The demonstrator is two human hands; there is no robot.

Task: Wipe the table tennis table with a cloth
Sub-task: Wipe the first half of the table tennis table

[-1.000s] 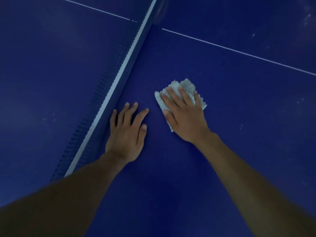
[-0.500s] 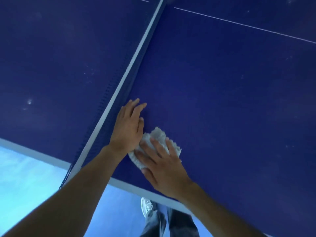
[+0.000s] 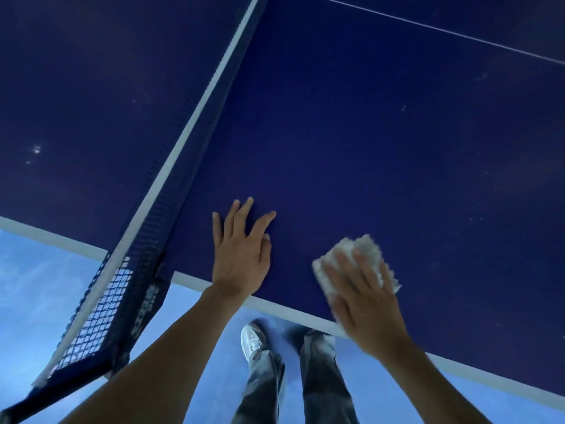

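left hand: we lay it flat, fingers spread | right hand: we press it palm down, fingers straight, blurred

Motion blur smears the right hand and its cloth, while we see the left hand sharp. The table tennis table beyond them lies dim; the floor below them is brighter.
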